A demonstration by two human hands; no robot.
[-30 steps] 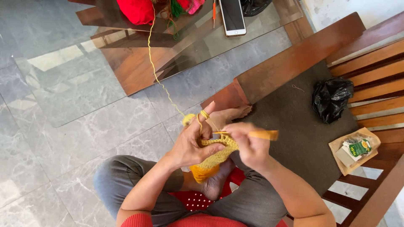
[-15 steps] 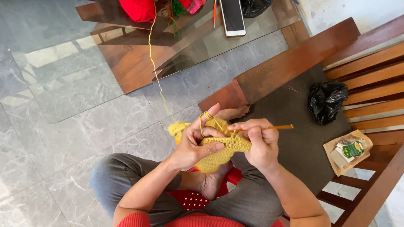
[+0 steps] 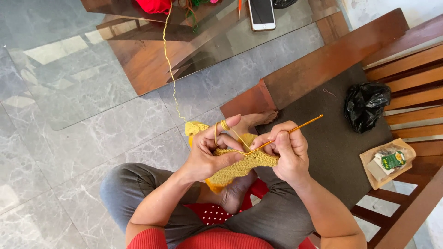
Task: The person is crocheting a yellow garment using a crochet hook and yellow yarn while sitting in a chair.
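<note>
1. Shifted since half a second ago: the slim orange-yellow metal crochet hook [image 3: 288, 133] is now tilted up more steeply to the right, and the mustard-yellow crocheted yarn panel [image 3: 240, 167] is held in much the same place above the lap.
2. Left hand [image 3: 210, 154]: closed on the left edge of the panel, which is pinched between thumb and fingers; the forefinger is raised, with yellow yarn looped around it.
3. Right hand [image 3: 286, 154]: closed around the hook's shaft, which is pinched between thumb and forefinger; the hook's tip is set at the panel's upper edge, and the far end juts out past the knuckles.
4. Thin yellow yarn strand [image 3: 170, 69]: run from the raised forefinger up across the floor to the glass-topped wooden table [image 3: 138, 69].
5. Bright red ball of yarn [image 3: 154, 5]: placed at the table's far edge, partly cut off by the frame.
6. White-framed smartphone with dark screen [image 3: 261, 14]: laid flat on the table glass.
7. Crumpled black plastic bag [image 3: 367, 105]: set on the dark brown mat [image 3: 323, 138] to the right, well apart from the hands.
8. Small brown paper packet with green-labelled contents [image 3: 387, 162]: laid on the slatted wooden bench [image 3: 410, 74].
9. Grey marble-tiled floor [image 3: 69, 147]: seen beneath the crossed legs.
</note>
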